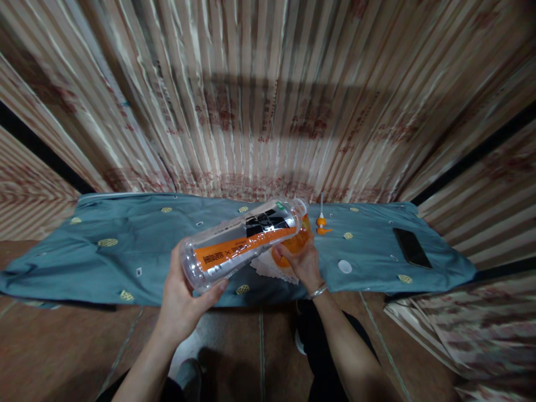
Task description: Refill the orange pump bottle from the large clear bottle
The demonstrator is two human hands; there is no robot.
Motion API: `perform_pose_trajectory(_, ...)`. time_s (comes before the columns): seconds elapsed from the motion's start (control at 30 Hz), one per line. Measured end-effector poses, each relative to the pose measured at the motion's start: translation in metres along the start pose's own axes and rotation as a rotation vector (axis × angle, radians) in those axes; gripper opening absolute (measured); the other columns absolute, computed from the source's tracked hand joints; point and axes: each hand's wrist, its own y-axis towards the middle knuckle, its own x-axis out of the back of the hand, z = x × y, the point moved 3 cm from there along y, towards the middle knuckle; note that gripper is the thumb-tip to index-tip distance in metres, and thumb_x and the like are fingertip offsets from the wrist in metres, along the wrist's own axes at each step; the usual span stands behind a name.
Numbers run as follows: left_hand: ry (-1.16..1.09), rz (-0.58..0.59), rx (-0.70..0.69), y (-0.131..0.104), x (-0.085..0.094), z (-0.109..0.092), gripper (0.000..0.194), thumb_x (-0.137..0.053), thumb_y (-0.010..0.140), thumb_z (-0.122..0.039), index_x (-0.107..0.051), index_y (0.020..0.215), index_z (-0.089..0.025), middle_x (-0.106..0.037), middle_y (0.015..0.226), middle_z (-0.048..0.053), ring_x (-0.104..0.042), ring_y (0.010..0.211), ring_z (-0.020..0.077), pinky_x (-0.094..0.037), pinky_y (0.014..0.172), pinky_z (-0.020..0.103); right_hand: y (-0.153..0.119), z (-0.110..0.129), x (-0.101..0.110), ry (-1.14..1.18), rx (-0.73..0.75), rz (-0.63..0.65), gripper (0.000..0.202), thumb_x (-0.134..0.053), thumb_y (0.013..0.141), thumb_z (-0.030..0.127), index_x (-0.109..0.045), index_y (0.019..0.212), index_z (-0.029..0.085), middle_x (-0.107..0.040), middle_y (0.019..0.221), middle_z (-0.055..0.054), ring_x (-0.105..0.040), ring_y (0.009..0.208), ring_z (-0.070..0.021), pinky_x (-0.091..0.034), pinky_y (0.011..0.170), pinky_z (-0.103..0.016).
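A large clear plastic drink bottle (234, 240) with an orange, silver and black label lies tilted across the middle, its uncapped mouth up and to the right. My left hand (188, 296) is wrapped round its base end. Just under the bottle's mouth, my right hand (302, 259) grips an orange translucent bottle (295, 243), partly hidden behind the clear one. Whether liquid passes between them I cannot tell. A white lace-edged cloth or paper (268, 268) lies beneath the orange bottle. Right of it rests an orange pump top (321, 223) with a thin tube.
A teal cloth with yellow pineapple-like prints (138, 240) covers the narrow table. On its right side lie a round white cap (345, 266) and a black phone (411, 247). A pleated patterned curtain (259, 111) hangs behind, with dark poles (473, 156) at the sides.
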Motion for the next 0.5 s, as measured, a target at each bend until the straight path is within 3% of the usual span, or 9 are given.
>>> perform_pose_trajectory(0.5,-0.012,-0.022,0.013,0.0005,-0.0027,-0.0081,0.089,-0.088,0.067,-0.050,-0.046,0.139,-0.016,-0.075,0.129,0.018,-0.078,0.116,0.0358,-0.064,0.102,0.050,-0.0001,-0.0019,-0.0016,0.034,0.029,-0.014,0.068,-0.084,0.069,0.058,-0.055,0.123,0.027,-0.079,0.116,-0.010,-0.078,0.106,-0.0354,-0.065,0.094,-0.056)
